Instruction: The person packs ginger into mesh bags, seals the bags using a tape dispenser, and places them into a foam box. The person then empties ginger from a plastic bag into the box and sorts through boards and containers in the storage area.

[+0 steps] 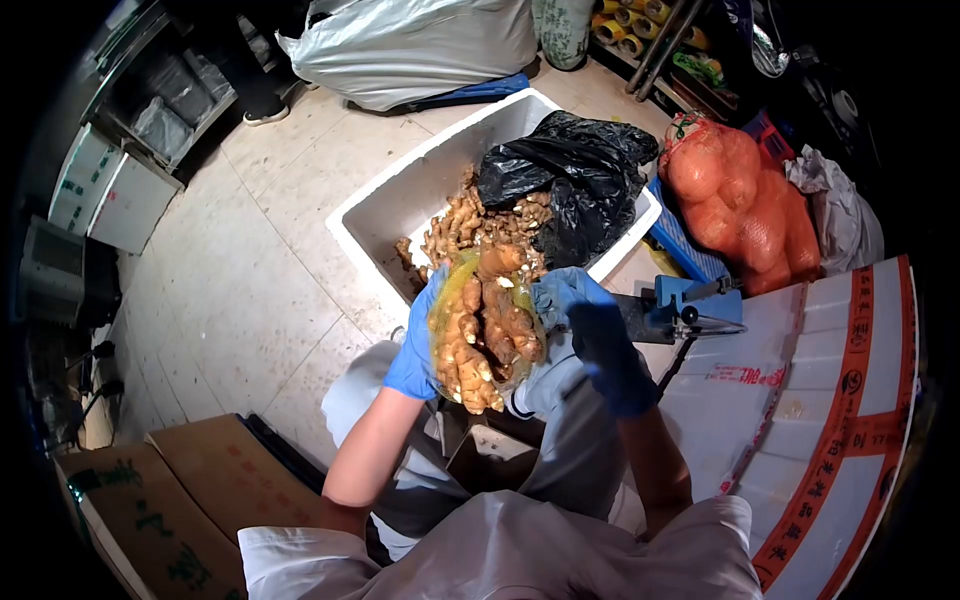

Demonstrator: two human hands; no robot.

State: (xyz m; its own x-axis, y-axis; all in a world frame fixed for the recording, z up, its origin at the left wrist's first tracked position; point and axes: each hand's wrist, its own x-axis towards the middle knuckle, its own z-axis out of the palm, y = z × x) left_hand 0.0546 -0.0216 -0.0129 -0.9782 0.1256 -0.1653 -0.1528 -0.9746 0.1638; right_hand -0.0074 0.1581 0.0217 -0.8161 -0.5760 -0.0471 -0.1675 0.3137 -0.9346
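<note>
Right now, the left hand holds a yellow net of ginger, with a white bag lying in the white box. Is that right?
Not quite: the bag in the white box is black, as the head view shows. The left hand does hold a yellow net of ginger.

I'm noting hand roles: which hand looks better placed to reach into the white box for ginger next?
Probably the right hand: it's at the right edge of the mesh bag, near the white box. The left hand is spread along the bag's other side and seems to support it.
</note>
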